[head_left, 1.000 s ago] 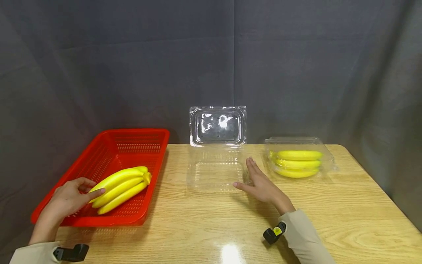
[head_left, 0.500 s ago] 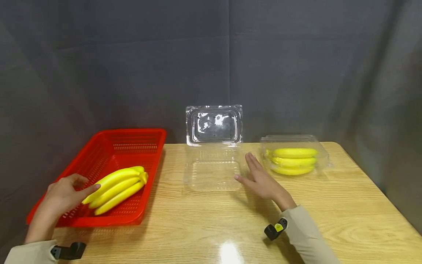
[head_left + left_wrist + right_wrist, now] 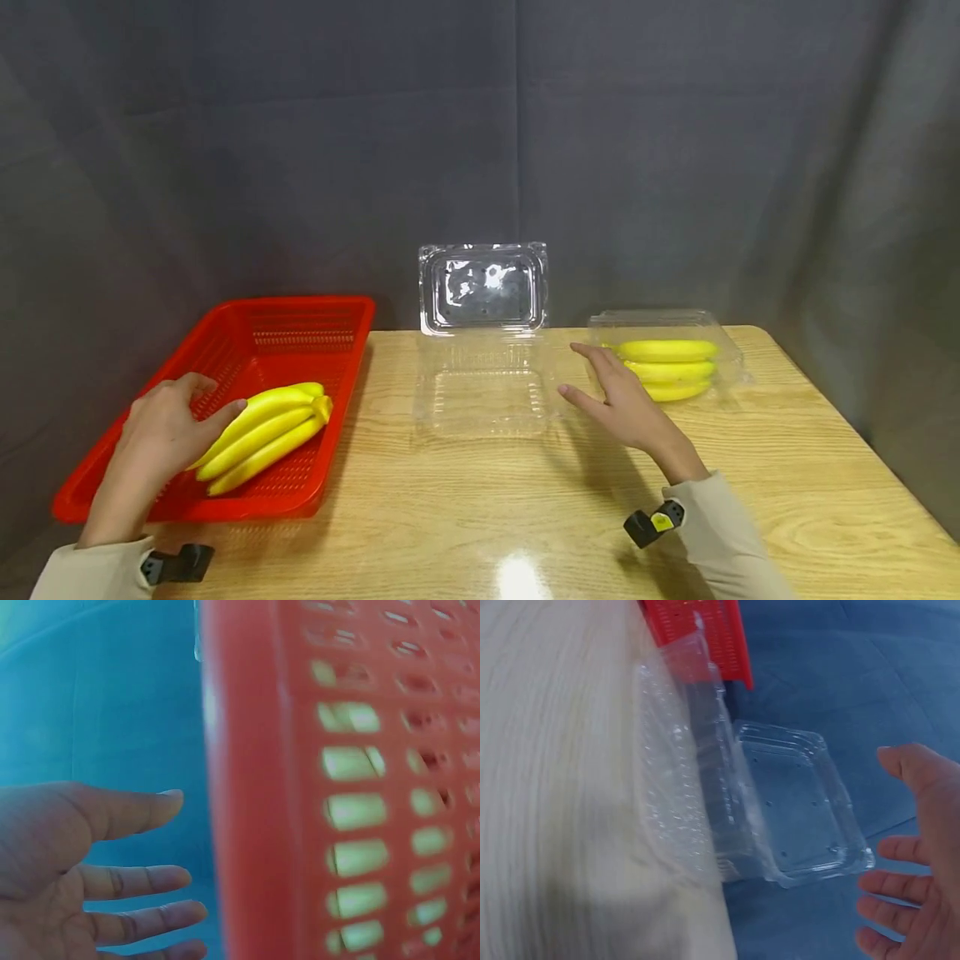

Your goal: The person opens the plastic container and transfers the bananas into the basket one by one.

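Above the near left part of a red plastic basket, my left hand hovers with thumb and fingers spread, holding nothing. A bunch of yellow bananas lies in the basket, its far-left end partly behind that hand. In the left wrist view the hand is over the basket's rim, and yellow shows through the slots. My right hand, also holding nothing, is raised just right of a clear plastic clamshell. The clamshell's lid stands up at the back; the right wrist view shows its hinged lid too.
A second clear clamshell, closed, holds several bananas at the back right, partly behind my right hand. The wooden table ends at a dark grey curtain behind.
My left hand has lifted and moved slightly right above the bananas, its fingers away from them. My right hand has risen and shifted right, away from the clamshell. The bananas stay in the basket.
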`<state>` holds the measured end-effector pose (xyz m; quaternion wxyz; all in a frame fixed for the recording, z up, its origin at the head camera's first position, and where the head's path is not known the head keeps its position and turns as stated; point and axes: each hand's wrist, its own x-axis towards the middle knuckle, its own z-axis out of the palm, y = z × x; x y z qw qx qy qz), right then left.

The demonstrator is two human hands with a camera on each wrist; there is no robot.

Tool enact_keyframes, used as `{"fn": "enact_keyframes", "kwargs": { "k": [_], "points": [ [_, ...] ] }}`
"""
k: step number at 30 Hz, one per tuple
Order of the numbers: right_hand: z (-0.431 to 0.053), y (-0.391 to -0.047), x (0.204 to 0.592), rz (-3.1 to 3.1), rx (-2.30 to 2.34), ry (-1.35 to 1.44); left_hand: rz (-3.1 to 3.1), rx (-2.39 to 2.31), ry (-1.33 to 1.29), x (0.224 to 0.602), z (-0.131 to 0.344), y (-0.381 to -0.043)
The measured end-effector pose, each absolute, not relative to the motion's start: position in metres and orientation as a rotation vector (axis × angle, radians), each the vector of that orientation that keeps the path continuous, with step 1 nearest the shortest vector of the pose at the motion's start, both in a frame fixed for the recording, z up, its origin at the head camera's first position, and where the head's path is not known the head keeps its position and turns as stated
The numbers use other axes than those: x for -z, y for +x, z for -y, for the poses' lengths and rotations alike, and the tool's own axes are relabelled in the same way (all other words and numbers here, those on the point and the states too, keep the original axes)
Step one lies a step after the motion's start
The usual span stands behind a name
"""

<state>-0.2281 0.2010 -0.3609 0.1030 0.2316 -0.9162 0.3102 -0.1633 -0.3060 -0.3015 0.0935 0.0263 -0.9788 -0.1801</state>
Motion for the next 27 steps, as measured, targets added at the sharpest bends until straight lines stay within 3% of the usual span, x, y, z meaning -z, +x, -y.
{"fn": "enact_keyframes", "kwargs": {
  "k": [27],
  "points": [
    [-0.240, -0.197, 0.319, 2.444, -0.638, 0.850, 2.576, 0.617, -0.571, 0.279, 0.199, -0.169]
  ]
}}
